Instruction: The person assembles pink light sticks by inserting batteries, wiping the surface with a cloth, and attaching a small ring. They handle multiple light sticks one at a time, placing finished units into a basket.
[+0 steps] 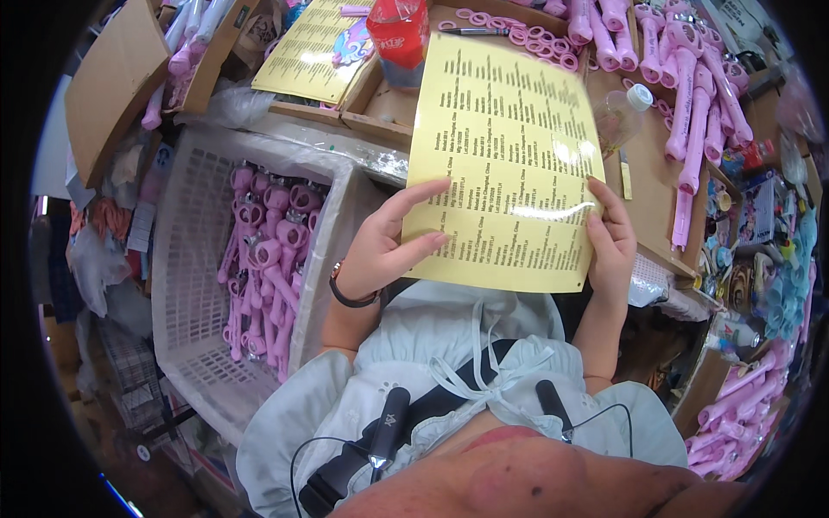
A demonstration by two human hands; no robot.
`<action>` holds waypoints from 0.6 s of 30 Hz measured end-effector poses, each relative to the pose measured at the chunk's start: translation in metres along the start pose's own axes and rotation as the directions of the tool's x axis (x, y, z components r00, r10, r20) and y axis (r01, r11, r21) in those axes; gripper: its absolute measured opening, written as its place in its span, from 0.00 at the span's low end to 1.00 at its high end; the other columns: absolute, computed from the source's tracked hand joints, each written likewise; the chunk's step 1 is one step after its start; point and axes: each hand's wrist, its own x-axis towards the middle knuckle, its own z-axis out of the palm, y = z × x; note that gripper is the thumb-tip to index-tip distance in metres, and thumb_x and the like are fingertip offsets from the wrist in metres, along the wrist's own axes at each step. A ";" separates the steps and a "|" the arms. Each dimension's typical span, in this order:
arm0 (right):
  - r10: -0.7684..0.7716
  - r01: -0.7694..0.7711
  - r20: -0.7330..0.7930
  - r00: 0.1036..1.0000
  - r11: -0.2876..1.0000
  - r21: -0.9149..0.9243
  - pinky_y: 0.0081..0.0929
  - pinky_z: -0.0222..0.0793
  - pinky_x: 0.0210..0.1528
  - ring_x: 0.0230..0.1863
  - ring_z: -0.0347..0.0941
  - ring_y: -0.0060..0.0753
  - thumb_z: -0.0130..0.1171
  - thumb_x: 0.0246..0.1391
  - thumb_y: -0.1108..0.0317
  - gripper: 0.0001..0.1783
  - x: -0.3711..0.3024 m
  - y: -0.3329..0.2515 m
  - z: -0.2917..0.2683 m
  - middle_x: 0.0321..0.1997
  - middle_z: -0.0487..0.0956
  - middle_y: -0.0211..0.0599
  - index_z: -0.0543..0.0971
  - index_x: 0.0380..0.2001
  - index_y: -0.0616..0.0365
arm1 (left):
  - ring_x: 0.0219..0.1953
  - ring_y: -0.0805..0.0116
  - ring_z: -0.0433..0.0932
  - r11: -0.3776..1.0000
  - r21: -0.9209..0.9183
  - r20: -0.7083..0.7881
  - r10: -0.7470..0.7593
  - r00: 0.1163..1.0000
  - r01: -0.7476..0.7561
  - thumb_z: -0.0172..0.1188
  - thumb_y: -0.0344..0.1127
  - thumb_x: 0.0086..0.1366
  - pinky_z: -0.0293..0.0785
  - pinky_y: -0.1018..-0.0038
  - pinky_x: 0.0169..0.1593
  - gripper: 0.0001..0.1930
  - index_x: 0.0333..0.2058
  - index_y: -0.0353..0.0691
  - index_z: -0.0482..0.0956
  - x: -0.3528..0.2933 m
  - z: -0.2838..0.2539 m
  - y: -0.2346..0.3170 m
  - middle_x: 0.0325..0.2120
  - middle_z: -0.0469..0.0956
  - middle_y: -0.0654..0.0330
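Between my two hands is a glossy yellow sheet [509,155] printed with rows of small black text, like a sheet of labels. It tilts up over the table's near edge. My left hand [380,246] grips its lower left edge, thumb and index finger lying on the printed face and the other fingers hidden beneath. On the opposite edge, my right hand [611,237] pinches the sheet, its thumb and fingertips at the border. A dark band circles my left wrist. Beyond the sheet, a clear plastic bottle [617,116] with a white cap is partly covered by it.
To my left stands a white plastic basket [194,259] holding many pink wand-like toys [268,250]. More pink wands [682,95] lie at the back right. Pink rings [540,39], a pen [475,32], a red packet [397,30] and another yellow sheet [298,52] are at the back.
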 end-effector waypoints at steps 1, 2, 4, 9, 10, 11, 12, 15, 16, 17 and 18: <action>0.019 -0.019 0.011 1.000 0.998 0.056 0.20 0.65 0.51 0.50 0.69 0.23 0.44 0.57 0.77 0.22 -0.001 -0.002 -0.001 0.54 0.70 0.43 0.64 0.56 0.67 | 0.53 0.74 0.65 1.000 0.013 -0.025 0.013 1.000 -0.013 0.57 0.19 0.56 0.62 0.78 0.54 0.27 0.56 0.32 0.64 -0.002 0.002 0.004 0.51 0.68 0.57; 0.046 -0.048 0.034 0.998 0.996 0.074 0.23 0.64 0.53 0.52 0.69 0.27 0.46 0.56 0.76 0.24 -0.002 -0.005 -0.002 0.55 0.69 0.45 0.62 0.57 0.68 | 0.53 0.74 0.65 0.999 0.027 -0.048 0.021 0.999 -0.020 0.57 0.19 0.56 0.62 0.78 0.55 0.28 0.57 0.32 0.63 -0.004 0.005 0.007 0.52 0.68 0.57; 0.006 -0.011 0.061 0.998 0.996 0.086 0.25 0.63 0.55 0.53 0.68 0.29 0.49 0.54 0.74 0.27 -0.003 -0.010 -0.003 0.55 0.69 0.46 0.61 0.58 0.68 | 0.54 0.74 0.64 0.999 0.036 -0.097 0.042 0.994 -0.038 0.57 0.19 0.56 0.62 0.78 0.55 0.30 0.58 0.32 0.60 -0.008 0.010 0.014 0.53 0.66 0.56; 0.005 -0.013 0.155 0.988 0.998 0.056 0.29 0.59 0.58 0.56 0.66 0.35 0.60 0.45 0.69 0.39 -0.003 -0.019 -0.002 0.56 0.68 0.51 0.58 0.60 0.68 | 0.54 0.73 0.64 0.997 -0.004 -0.106 0.077 0.991 -0.078 0.57 0.19 0.56 0.61 0.78 0.56 0.36 0.62 0.33 0.51 -0.012 0.021 0.023 0.55 0.63 0.54; 0.016 -0.023 0.133 0.991 0.998 0.052 0.29 0.60 0.58 0.57 0.66 0.36 0.61 0.43 0.68 0.41 -0.003 -0.020 -0.003 0.56 0.68 0.52 0.57 0.60 0.68 | 0.55 0.73 0.64 0.996 0.035 -0.101 0.090 0.991 -0.087 0.57 0.19 0.56 0.61 0.78 0.56 0.36 0.62 0.33 0.51 -0.013 0.022 0.024 0.55 0.64 0.54; 0.018 -0.024 0.127 0.992 0.999 0.046 0.29 0.60 0.58 0.57 0.66 0.36 0.62 0.43 0.69 0.41 -0.004 -0.020 -0.003 0.56 0.68 0.52 0.57 0.60 0.68 | 0.55 0.73 0.64 0.993 0.068 -0.093 0.105 0.990 -0.099 0.57 0.19 0.56 0.61 0.77 0.56 0.36 0.62 0.32 0.51 -0.013 0.022 0.025 0.55 0.64 0.54; 0.019 -0.024 0.119 0.993 0.999 0.041 0.29 0.60 0.58 0.57 0.66 0.36 0.62 0.44 0.69 0.41 -0.004 -0.020 -0.004 0.56 0.68 0.53 0.57 0.60 0.68 | 0.55 0.73 0.64 0.989 0.101 -0.083 0.120 0.989 -0.111 0.57 0.19 0.57 0.61 0.77 0.56 0.36 0.62 0.32 0.50 -0.013 0.023 0.026 0.55 0.64 0.53; 0.007 -0.011 0.096 0.995 0.999 0.042 0.30 0.61 0.58 0.56 0.66 0.37 0.62 0.44 0.70 0.40 -0.004 -0.018 -0.006 0.56 0.68 0.53 0.57 0.60 0.69 | 0.55 0.72 0.64 0.984 0.129 -0.074 0.134 0.988 -0.124 0.57 0.20 0.57 0.61 0.77 0.56 0.36 0.62 0.33 0.51 -0.014 0.024 0.027 0.55 0.64 0.53; 0.007 -0.011 0.087 0.996 0.999 0.044 0.30 0.61 0.58 0.56 0.66 0.37 0.62 0.44 0.71 0.40 -0.004 -0.017 -0.006 0.56 0.68 0.54 0.57 0.60 0.70 | 0.55 0.72 0.65 0.985 0.122 -0.074 0.128 0.989 -0.119 0.57 0.20 0.57 0.62 0.77 0.55 0.36 0.62 0.33 0.51 -0.014 0.025 0.027 0.55 0.64 0.53; -0.001 -0.003 0.089 0.996 0.999 0.045 0.30 0.61 0.58 0.56 0.66 0.37 0.61 0.45 0.72 0.39 -0.004 -0.017 -0.007 0.56 0.68 0.54 0.57 0.60 0.70 | 0.55 0.72 0.65 0.987 0.115 -0.073 0.123 0.990 -0.114 0.57 0.20 0.57 0.62 0.77 0.55 0.35 0.62 0.33 0.51 -0.014 0.025 0.027 0.55 0.64 0.53; -0.002 -0.002 0.090 0.996 0.999 0.045 0.30 0.61 0.58 0.57 0.66 0.37 0.61 0.45 0.73 0.39 -0.003 -0.016 -0.007 0.56 0.68 0.54 0.57 0.60 0.70 | 0.55 0.72 0.65 0.988 0.109 -0.072 0.117 0.991 -0.109 0.57 0.21 0.57 0.62 0.77 0.55 0.35 0.62 0.33 0.51 -0.015 0.025 0.027 0.55 0.64 0.53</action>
